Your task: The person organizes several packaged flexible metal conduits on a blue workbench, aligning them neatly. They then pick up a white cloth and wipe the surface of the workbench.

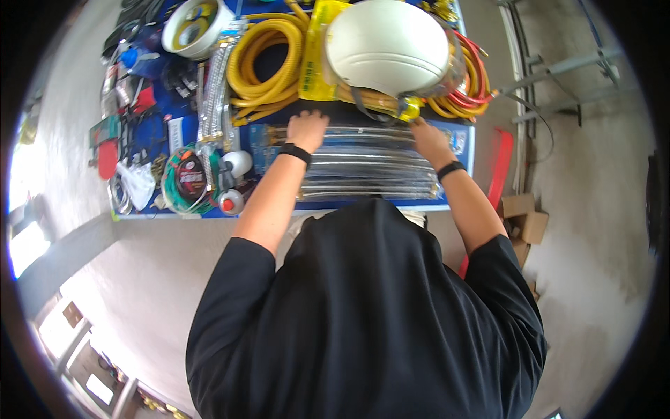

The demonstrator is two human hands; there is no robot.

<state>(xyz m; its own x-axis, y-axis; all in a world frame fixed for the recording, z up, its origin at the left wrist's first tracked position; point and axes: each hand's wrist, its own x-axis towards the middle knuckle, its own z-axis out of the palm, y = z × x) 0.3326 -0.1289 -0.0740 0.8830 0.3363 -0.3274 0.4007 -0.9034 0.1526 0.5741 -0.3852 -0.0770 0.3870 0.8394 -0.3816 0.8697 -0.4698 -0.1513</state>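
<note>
Several long metal hoses in clear plastic sleeves (pixel 366 170) lie side by side across the front of a blue-topped table (pixel 227 212). My left hand (pixel 309 130) is over their far edge towards the left end, fingers pointing away from me. Over the right part of the same far edge is my right hand (pixel 430 140), its fingertips close to a small bright yellow piece (pixel 411 109). Whether either hand grips anything is unclear. Just beyond my hands sits a white helmet-like shell (pixel 387 47) with a dark strap.
Coiled yellow hose (pixel 264 57) and yellow packaging (pixel 317 52) lie at the back, with red and yellow hose (pixel 473 78) at right. A white bowl (pixel 196 29), green coil (pixel 191 178) and spray bottle (pixel 232 201) crowd the left. Cardboard boxes (pixel 523 217) stand on the floor, right.
</note>
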